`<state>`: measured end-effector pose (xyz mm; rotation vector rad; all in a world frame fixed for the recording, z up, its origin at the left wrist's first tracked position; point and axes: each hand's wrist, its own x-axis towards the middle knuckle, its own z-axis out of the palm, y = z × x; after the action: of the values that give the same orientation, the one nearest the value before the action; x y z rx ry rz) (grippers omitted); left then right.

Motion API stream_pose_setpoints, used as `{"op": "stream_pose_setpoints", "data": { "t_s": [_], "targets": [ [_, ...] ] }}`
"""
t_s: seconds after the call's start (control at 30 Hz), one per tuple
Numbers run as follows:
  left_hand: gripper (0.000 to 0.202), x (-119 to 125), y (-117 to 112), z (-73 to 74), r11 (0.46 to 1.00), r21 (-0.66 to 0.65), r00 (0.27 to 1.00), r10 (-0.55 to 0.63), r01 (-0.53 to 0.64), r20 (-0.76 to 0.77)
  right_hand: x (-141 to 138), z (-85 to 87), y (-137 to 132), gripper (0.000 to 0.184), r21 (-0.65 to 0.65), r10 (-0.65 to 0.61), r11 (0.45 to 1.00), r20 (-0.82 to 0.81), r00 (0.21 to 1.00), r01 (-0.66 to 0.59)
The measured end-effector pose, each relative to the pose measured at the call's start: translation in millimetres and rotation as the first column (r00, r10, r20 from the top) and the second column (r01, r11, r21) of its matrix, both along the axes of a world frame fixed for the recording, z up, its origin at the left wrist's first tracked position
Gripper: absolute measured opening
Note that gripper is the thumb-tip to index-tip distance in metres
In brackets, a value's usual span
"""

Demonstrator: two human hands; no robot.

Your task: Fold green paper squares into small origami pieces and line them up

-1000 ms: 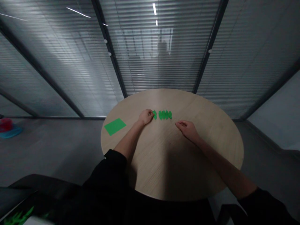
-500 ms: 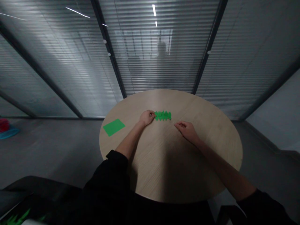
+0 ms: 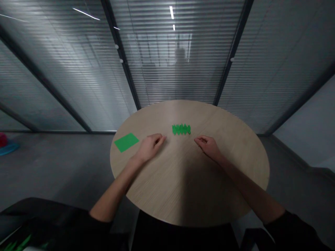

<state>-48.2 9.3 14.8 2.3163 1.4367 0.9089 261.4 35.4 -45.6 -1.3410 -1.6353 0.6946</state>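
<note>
Left hand (image 3: 150, 147) now off the folded green paper strip (image 3: 181, 129)

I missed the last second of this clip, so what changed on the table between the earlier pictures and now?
The left hand has let go of the pleated green paper strip and drawn back toward the person, away from the strip's left end. The strip, gapped at first, now lies closed up. The right hand and flat green paper sheet stayed put.
</note>
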Motion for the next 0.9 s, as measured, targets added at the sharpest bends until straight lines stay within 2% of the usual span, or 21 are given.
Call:
{"op": "stream_pose_setpoints", "data": {
  "t_s": [0.07,0.13,0.2,0.3,0.37,0.43,0.53,0.6,0.7,0.8,0.87,0.9],
  "targets": [
    [0.044,-6,-36,5.6,0.999,0.036,1.000,-0.003,0.003,0.004,0,-0.1,0,0.036,-0.005,0.005,1.000,-0.002,1.000,-0.005],
    [0.044,-13,-72,3.9,0.990,0.141,0.999,0.028,-0.031,0.022,0,-0.4,0,0.036,-0.010,0.009,1.000,-0.003,1.000,-0.009],
    [0.043,-20,-105,-5.9,0.973,0.220,0.998,0.061,-0.067,0.035,0,-0.9,0,0.036,-0.012,0.009,1.000,-0.002,1.000,-0.009],
    [0.043,-33,-144,-30.3,0.941,0.269,0.979,0.196,-0.206,0.062,0,-2.2,1,0.035,-0.007,0.003,1.000,-0.003,1.000,-0.003],
    [0.040,-40,-160,-46.3,0.942,0.232,0.970,0.242,-0.242,0.031,0,-2.9,1,0.034,-0.003,0.001,1.000,-0.004,1.000,-0.001],
    [0.039,-44,-169,-57.2,0.921,0.254,0.952,0.305,-0.296,0.003,0,-2.9,1,0.033,0.002,0.002,1.000,-0.005,1.000,-0.002],
    [0.041,-43,-176,-63.1,0.885,0.266,0.921,0.386,-0.383,0.045,0,-1.9,0,0.033,0.008,0.006,1.000,-0.006,1.000,-0.006],
    [0.039,-40,-182,-65.6,0.876,0.264,0.914,0.399,-0.404,0.077,0,-0.9,-1,0.034,0.012,0.009,1.000,-0.007,1.000,-0.009],
    [0.033,-45,-196,-80.5,0.860,0.257,0.897,0.428,-0.441,0.108,0,0.1,-2,0.035,0.019,0.014,1.000,-0.006,1.000,-0.013],
    [0.027,-76,-220,-111.9,0.833,0.208,0.858,0.507,-0.512,0.081,0,0.3,-3,0.035,0.028,0.019,0.999,-0.001,1.000,-0.019],
    [0.022,-108,-240,-133.6,0.778,0.186,0.793,0.609,-0.600,0.011,-1,0.3,-3,0.034,0.035,0.024,0.999,0.002,1.000,-0.024],
    [0.022,-125,-251,-141.8,0.733,0.192,0.742,0.670,-0.653,-0.031,-1,0.4,-3,0.034,0.039,0.027,0.999,0.004,1.000,-0.027]
  ]
}}
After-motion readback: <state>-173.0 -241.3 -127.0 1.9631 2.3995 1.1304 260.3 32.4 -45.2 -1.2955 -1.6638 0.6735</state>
